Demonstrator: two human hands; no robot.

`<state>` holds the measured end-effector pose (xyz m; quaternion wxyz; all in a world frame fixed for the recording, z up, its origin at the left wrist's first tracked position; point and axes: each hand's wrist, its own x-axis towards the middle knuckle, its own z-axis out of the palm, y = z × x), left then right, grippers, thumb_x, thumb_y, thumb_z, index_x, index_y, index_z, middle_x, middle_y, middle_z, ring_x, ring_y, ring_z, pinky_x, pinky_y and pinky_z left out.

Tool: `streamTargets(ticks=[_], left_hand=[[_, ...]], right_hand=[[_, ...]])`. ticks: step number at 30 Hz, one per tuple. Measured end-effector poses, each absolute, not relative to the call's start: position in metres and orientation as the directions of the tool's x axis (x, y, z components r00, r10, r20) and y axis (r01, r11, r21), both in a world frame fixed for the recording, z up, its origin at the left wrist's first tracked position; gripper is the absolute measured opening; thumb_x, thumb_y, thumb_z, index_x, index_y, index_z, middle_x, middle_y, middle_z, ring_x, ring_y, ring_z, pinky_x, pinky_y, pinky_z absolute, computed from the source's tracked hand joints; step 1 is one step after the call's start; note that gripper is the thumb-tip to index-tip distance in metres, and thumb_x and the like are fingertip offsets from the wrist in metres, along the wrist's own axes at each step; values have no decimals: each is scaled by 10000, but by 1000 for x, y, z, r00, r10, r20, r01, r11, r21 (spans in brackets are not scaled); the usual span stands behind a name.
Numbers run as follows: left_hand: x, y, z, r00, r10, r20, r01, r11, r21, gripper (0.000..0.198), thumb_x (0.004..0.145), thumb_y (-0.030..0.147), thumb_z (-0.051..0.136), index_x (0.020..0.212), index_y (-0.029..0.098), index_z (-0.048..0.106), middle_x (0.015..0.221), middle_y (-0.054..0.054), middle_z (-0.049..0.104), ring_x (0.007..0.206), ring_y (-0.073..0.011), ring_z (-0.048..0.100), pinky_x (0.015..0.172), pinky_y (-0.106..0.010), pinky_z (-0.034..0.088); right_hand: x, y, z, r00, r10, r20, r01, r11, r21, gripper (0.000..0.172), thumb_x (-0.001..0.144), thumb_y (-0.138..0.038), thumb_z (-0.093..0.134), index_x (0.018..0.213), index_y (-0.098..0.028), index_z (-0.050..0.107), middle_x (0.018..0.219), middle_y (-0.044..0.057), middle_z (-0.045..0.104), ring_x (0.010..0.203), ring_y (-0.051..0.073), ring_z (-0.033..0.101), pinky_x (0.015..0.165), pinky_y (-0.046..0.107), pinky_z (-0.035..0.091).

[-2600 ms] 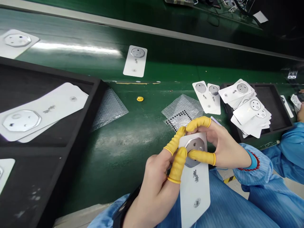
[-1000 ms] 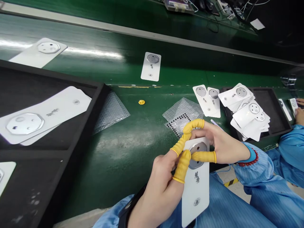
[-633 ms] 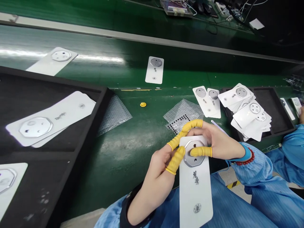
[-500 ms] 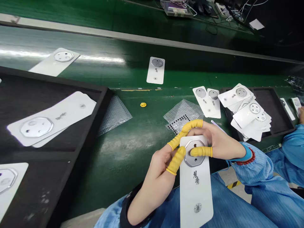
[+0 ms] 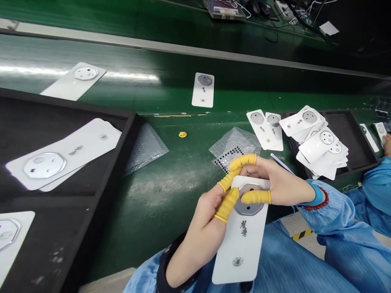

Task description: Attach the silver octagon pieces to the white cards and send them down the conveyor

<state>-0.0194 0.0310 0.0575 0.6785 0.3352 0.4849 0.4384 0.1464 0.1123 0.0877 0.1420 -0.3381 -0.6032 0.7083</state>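
Head view, left grip [image 5: 203,236] and right grip [image 5: 282,187] both closed, white card [image 5: 242,248] pinched between them

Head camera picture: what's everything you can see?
white cards: many, white with silver octagons, on the bench and in trays
foam trays: two, black, left and right
bubble wrap: at least two pieces, clear, mid-bench
loose finger cot: one, yellow, on the bench
workbench: one, green, underneath
co-worker's hand: one, right edge
held card: one, white, between the hands
left hand: one, yellow finger cots
right hand: one, yellow finger cots
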Motion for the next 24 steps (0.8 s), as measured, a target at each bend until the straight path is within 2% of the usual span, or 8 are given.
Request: streamTargets(ticks=[4,9,12,15,17,21,24], left_hand=[[-18,35,64,177,917,-357,-414,398,818,210,827,396,696,907,204,723,688,2,703,539,-108,568,475,-163,464],[-19,35,65,226,913,-340,-476,408,780,222,838,354,703,1010,214,720,761,-8,744,594,-106,623,533,-159,508],[-18,33,60,244,899,-364,-440,436,785,309,819,362,720,1080,200,685,654,-3,712,522,-123,618,464,-179,497],[-16,30,53,200,910,-363,-385,414,825,381,814,369,718,1149,200,658,574,19,664,439,-115,569,405,-181,450],[-15,28,47,125,936,-328,-319,351,880,364,799,358,728,1119,192,673,548,24,650,421,-108,541,395,-179,423],[-15,26,35,-35,968,-250,-124,244,962,247,756,337,754,933,172,707,500,29,619,378,-96,481,366,-186,370],[-18,27,31,0,958,-288,-156,284,946,315,779,397,730,996,174,678,497,39,602,383,-100,488,364,-188,374]], right_hand=[[149,115,84,-743,615,-263,114,-271,-956,505,745,-87,749,1179,-168,503,942,-6,623,884,109,632,759,226,511],[152,112,77,-731,645,-222,44,-280,-959,450,801,-101,710,1194,-181,506,955,0,627,846,98,631,685,194,499],[152,109,75,-715,668,-206,58,-238,-970,430,833,-145,694,1213,-192,499,973,7,620,848,109,633,688,210,504],[151,105,74,-690,706,-162,95,-133,-987,385,872,-169,648,1227,-195,500,1020,25,616,923,132,629,759,249,519],[150,102,73,-680,721,-133,131,-59,-990,336,896,-175,612,1218,-194,515,1055,36,611,995,148,614,844,286,517],[148,98,65,-646,758,-86,199,59,-978,266,918,-170,559,1182,-190,537,1106,55,612,1042,164,598,946,348,496],[146,96,57,-631,773,-58,205,95,-974,301,916,-176,547,1216,-175,520,1130,74,615,1069,176,599,972,371,492]])
